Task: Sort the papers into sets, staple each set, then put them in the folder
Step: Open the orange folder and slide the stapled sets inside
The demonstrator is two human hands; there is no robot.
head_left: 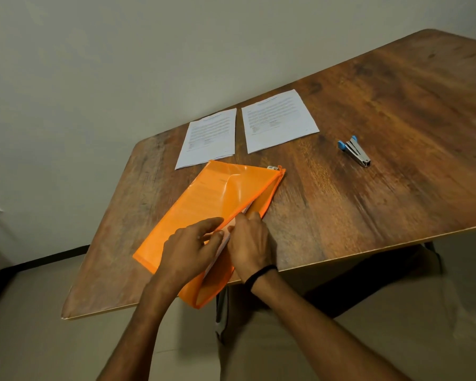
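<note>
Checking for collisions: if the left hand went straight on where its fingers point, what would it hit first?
The left hand would likely meet the right hand, just ahead at the open edge of the orange folder; depth unclear.

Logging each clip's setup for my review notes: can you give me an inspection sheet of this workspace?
Surface: wooden table.
Job's things: orange folder overhanging the near edge, white sheets at its open mouth; left paper set and right paper set side by side beyond it; stapler further right.
Clutter: nothing seen.
Hands: left hand pinches the folder's upper flap; right hand fingers tucked into the mouth, grip hidden.
Cables: nothing seen.
Surroundings: plain wall, dark skirting, pale floor.
</note>
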